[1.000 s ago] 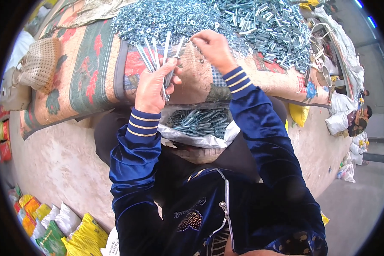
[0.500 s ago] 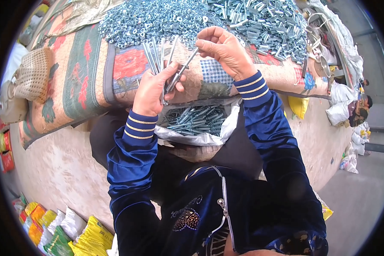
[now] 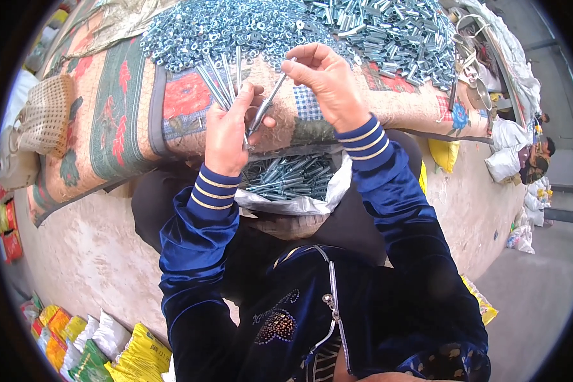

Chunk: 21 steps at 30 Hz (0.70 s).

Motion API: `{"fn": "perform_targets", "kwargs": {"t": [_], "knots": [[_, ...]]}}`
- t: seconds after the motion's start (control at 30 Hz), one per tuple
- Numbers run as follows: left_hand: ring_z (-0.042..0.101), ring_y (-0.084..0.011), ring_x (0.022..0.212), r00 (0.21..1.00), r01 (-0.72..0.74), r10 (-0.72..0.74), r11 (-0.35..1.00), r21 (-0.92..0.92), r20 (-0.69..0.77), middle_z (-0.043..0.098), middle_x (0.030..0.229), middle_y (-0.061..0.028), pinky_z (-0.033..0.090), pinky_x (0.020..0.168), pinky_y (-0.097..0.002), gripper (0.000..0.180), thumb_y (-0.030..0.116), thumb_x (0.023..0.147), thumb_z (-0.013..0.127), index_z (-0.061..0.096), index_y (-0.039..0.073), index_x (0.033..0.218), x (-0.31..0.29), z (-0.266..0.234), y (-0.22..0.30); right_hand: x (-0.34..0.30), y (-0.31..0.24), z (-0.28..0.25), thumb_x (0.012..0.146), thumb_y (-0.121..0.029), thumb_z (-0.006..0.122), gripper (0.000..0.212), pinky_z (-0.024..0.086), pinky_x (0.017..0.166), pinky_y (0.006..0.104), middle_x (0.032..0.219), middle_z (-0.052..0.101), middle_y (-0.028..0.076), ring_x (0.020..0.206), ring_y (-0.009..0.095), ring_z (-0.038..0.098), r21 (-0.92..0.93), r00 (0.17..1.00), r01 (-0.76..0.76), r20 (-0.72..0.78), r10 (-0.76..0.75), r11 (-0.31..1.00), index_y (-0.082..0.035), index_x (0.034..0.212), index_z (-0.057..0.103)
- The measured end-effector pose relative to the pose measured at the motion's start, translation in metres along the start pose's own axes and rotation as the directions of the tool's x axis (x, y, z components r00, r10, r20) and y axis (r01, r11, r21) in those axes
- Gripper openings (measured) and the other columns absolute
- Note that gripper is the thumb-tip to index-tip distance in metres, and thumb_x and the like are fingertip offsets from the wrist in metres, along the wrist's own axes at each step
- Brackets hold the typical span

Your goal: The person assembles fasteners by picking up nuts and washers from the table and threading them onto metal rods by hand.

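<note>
Fanned rods (slim, silvery, shiny) have tipped further left.

A pale, blotchy floor spreads to either side of the hands, with smoother grey flooring farther right. Beyond it, well right of the hands, stands a greyish wall. Colourful sacks crowd the floor, left and nearer the wearer.

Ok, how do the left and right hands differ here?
The left hand grips several fanned metal rods; the right hand pinches the upper end of a single tilted rod. The right hand sits higher in the picture than the left hand. Both emerge from striped blue cuffs.
</note>
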<state>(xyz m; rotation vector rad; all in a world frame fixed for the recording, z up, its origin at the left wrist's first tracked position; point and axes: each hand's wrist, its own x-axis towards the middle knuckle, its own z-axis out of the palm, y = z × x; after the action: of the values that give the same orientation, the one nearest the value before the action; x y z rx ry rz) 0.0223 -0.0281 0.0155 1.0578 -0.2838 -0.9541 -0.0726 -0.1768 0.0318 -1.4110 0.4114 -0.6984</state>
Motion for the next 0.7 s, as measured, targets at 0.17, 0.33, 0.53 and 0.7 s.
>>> {"fn": "perform_targets", "kwargs": {"t": [0.17, 0.33, 0.53, 0.7], "knots": [[0.062, -0.0127, 0.057, 0.999, -0.049, 0.049, 0.999, -0.010, 0.003, 0.065, 0.080, -0.0079, 0.035, 0.037, -0.0197, 0.029, 0.028, 0.093, 0.055, 0.060, 0.000, 0.099, 0.001, 0.000, -0.007, -0.017, 0.004, 0.028, 0.080, -0.007, 0.071, 0.018, 0.050, 0.060, 0.0236, 0.080, 0.063, 0.005, 0.069, 0.010, 0.059, 0.260, 0.931, -0.336, 0.239, 0.277, 0.905, 0.000, 0.094, 0.061], [0.062, -0.0107, 0.057, 0.996, 0.090, -0.088, 0.993, 0.081, -0.021, 0.065, 0.074, -0.0066, 0.041, 0.041, -0.0201, 0.029, 0.030, 0.094, 0.053, 0.060, 0.003, 0.103, 0.003, 0.001, 0.003, -0.002, -0.006, -0.007, 0.085, -0.015, 0.067, 0.013, 0.050, 0.063, 0.0219, 0.082, 0.064, 0.002, 0.069, 0.009, 0.060, 0.164, 0.931, -0.318, 0.241, 0.274, 0.934, -0.004, 0.091, 0.064], [0.048, -0.0057, 0.044, 0.867, 0.309, -0.331, 0.944, 0.120, 0.373, 0.057, 0.060, -0.0006, 0.029, 0.037, -0.0168, 0.034, 0.032, 0.095, 0.051, 0.059, 0.002, 0.110, 0.002, -0.015, 0.010, 0.001, -0.011, -0.019, 0.089, -0.019, 0.063, 0.018, 0.049, 0.072, 0.0240, 0.089, 0.064, 0.002, 0.073, 0.007, 0.058, 0.178, 0.962, -0.203, 0.218, 0.163, 0.963, -0.002, 0.096, 0.064], [0.041, -0.0033, 0.042, 0.932, 0.302, -0.311, 0.950, 0.075, 0.185, 0.050, 0.056, 0.0051, 0.027, 0.038, -0.0167, 0.029, 0.030, 0.092, 0.056, 0.062, 0.004, 0.102, -0.005, 0.010, 0.014, -0.001, -0.023, -0.024, 0.085, -0.020, 0.067, 0.019, 0.046, 0.066, 0.0209, 0.079, 0.063, 0.002, 0.067, 0.007, 0.055, 0.111, 0.994, -0.087, 0.078, 0.079, 0.990, -0.002, 0.090, 0.066]]}}
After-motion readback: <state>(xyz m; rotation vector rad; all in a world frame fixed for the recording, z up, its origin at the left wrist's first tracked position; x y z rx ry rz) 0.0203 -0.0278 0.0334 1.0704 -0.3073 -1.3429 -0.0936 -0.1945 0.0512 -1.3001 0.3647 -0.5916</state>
